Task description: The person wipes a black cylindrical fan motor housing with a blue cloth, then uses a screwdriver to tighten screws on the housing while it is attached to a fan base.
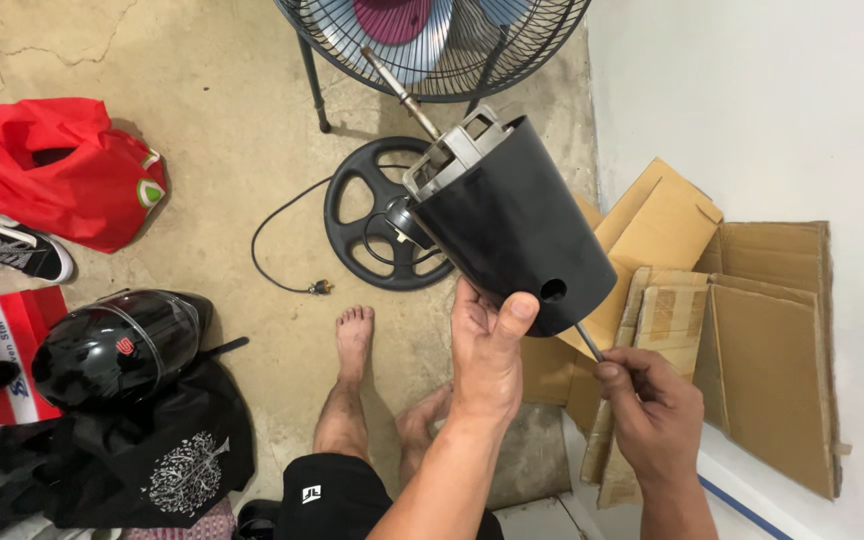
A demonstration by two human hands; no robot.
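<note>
Here | left hand (pixel 487 350) grips motor housing (pixel 512 230), shaft up-left | right hand (pixel 652 410) pinches screwdriver (pixel 589 342)

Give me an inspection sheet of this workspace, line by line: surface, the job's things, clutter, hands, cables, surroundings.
Surface: cracked concrete floor.
Job's things: black fan motor housing, held up tilted, shaft pointing away; thin rod at its lower end.
Clutter: red bag, black helmet, shoe, dark bag, flattened cardboard.
Hands: left hand grips the housing; right hand pinches the rod.
Cables: black cord loops on the floor to a plug.
Surroundings: fan cage on its stand, round base, white wall, bare feet.
</note>
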